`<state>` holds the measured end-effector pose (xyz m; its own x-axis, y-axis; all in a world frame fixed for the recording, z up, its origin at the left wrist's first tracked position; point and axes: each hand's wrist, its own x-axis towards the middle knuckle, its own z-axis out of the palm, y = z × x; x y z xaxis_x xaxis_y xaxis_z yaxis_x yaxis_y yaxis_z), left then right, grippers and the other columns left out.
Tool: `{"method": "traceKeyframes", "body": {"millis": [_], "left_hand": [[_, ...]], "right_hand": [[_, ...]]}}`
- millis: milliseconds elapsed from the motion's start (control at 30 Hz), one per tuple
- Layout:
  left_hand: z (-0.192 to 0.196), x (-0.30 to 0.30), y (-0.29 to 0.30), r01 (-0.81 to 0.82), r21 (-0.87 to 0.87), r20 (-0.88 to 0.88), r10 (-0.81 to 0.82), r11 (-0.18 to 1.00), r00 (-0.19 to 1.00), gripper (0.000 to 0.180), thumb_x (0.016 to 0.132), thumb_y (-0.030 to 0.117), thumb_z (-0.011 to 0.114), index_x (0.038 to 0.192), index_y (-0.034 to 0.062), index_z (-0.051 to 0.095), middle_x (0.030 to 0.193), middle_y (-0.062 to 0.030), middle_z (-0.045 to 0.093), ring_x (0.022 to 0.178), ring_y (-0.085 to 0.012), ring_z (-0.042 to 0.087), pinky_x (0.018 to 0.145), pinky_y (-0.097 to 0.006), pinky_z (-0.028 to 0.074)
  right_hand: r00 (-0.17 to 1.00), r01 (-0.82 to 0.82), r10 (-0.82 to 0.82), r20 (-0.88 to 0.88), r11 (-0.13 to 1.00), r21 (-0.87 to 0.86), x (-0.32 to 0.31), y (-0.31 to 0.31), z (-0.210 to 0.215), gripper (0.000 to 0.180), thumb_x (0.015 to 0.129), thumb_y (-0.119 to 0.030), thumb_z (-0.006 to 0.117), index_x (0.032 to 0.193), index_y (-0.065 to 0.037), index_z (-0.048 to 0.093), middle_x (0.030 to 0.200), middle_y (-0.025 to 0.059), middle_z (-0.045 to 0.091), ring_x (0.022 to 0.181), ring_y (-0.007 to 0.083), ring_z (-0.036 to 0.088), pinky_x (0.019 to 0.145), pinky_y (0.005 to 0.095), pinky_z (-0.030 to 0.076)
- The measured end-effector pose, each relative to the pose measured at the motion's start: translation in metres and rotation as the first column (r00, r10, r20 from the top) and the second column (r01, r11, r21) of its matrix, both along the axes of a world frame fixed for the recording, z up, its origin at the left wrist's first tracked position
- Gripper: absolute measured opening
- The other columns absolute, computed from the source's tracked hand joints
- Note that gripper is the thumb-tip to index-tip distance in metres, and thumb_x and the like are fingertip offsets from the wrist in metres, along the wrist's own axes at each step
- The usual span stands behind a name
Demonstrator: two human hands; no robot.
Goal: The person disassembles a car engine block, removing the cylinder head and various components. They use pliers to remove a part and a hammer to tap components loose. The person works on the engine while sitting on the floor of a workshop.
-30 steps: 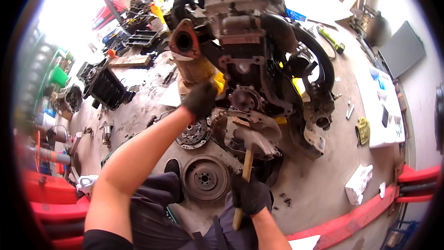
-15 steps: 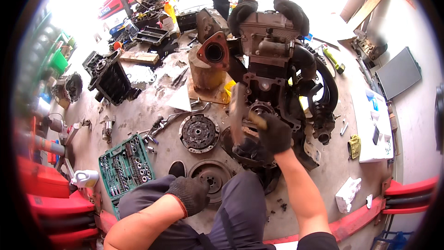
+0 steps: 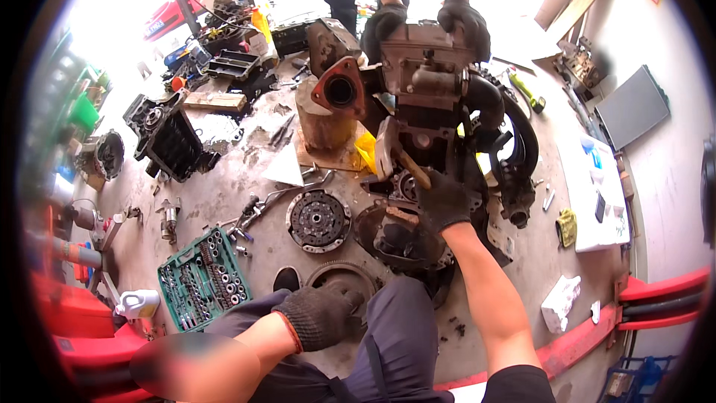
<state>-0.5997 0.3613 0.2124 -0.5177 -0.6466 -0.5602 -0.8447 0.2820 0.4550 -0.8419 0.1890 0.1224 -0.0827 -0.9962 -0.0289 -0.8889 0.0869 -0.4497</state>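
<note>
My right hand [image 3: 444, 205], in a dark glove, is closed round the wooden handle of a hammer [image 3: 386, 151]. The hammer's blocky head is raised before the lower front of an upright engine [image 3: 426, 86]. My left hand [image 3: 319, 317], gloved too, is curled low between my knees; its fingertips and anything in them are hidden. Beside it, partly covered, lies a round flywheel [image 3: 337, 275]. Just beyond is a clutch disc assembly [image 3: 318, 220]. Below the hammer sits a dark bell-shaped housing [image 3: 399, 242]. Across from me, a person's gloved hands [image 3: 464, 26] grip the engine's top.
An open green socket set [image 3: 203, 276] lies at left, near a white jug [image 3: 138, 303]. A black engine part [image 3: 170, 138] stands farther back. A cylindrical block [image 3: 326, 123] stands beside the engine. Red lift arms [image 3: 567, 358] cross the near right. A white board [image 3: 595, 201] lies at right.
The hammer head is higher and its blur has gone; my right hand has shifted slightly. My left hand has moved a little right over the flywheel. The whole view has shifted slightly.
</note>
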Motion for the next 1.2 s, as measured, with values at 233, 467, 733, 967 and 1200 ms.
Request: {"method": "traceKeyframes", "body": {"millis": [233, 467, 733, 967, 1200], "left_hand": [[-0.007, 0.003, -0.008, -0.166, -0.034, 0.002, 0.167, 0.985, 0.986, 0.042, 0.094, 0.04, 0.057, 0.123, 0.0096, 0.062, 0.107, -0.0211, 0.07, 0.097, -0.04, 0.068, 0.087, -0.048, 0.054], [-0.031, 0.006, -0.076, -0.462, -0.303, -0.263, 0.393, 0.833, 0.881, 0.04, 0.096, 0.041, 0.055, 0.108, 0.0055, 0.067, 0.101, -0.0233, 0.07, 0.096, -0.0413, 0.068, 0.086, -0.049, 0.053], [-0.078, -0.103, -0.255, -0.359, -0.703, -0.132, 0.384, 0.614, 0.914, 0.031, 0.096, 0.031, 0.051, 0.11, 0.0078, 0.066, 0.104, -0.0246, 0.07, 0.101, -0.0453, 0.066, 0.086, -0.053, 0.052], [-0.107, -0.103, -0.274, -0.101, -0.869, 0.107, 0.382, 0.485, 0.918, 0.028, 0.09, 0.023, 0.055, 0.103, 0.002, 0.068, 0.087, -0.0238, 0.072, 0.088, -0.0437, 0.071, 0.075, -0.052, 0.056], [-0.089, -0.098, -0.28, -0.475, -0.77, -0.233, 0.504, 0.426, 0.831, 0.034, 0.089, 0.03, 0.06, 0.108, 0.0024, 0.066, 0.095, -0.0288, 0.07, 0.097, -0.0453, 0.069, 0.083, -0.051, 0.055]], "right_hand": [[0.996, -0.024, 0.018, 0.084, 0.997, 0.073, -0.019, 0.032, -0.005, 0.04, 0.092, -0.043, 0.056, 0.11, -0.011, 0.072, 0.102, 0.0212, 0.072, 0.098, 0.0381, 0.069, 0.089, 0.0484, 0.053], [0.052, -0.539, -0.734, 0.677, 0.55, 0.638, 0.021, 0.187, -0.022, 0.038, 0.097, -0.04, 0.062, 0.069, -0.017, 0.05, 0.054, -0.0046, 0.039, 0.041, 0.0118, 0.036, 0.04, 0.0281, 0.032], [-0.389, -0.784, -0.882, 0.266, 0.469, 0.408, 0.039, 0.254, -0.121, 0.041, 0.103, -0.036, 0.052, 0.067, -0.023, 0.038, 0.052, -0.0079, 0.023, 0.039, 0.0077, 0.024, 0.039, 0.0268, 0.024], [-0.36, -0.669, -0.847, 0.39, 0.526, 0.525, 0.043, 0.268, -0.099, 0.03, 0.101, -0.033, 0.056, 0.076, -0.022, 0.044, 0.057, -0.007, 0.033, 0.041, 0.0068, 0.029, 0.041, 0.0269, 0.027], [-0.338, -0.71, -0.875, 0.348, 0.479, 0.515, 0.046, 0.27, -0.102, 0.03, 0.102, -0.034, 0.055, 0.078, -0.021, 0.045, 0.057, -0.0065, 0.034, 0.041, 0.0075, 0.029, 0.041, 0.0268, 0.027]]}}
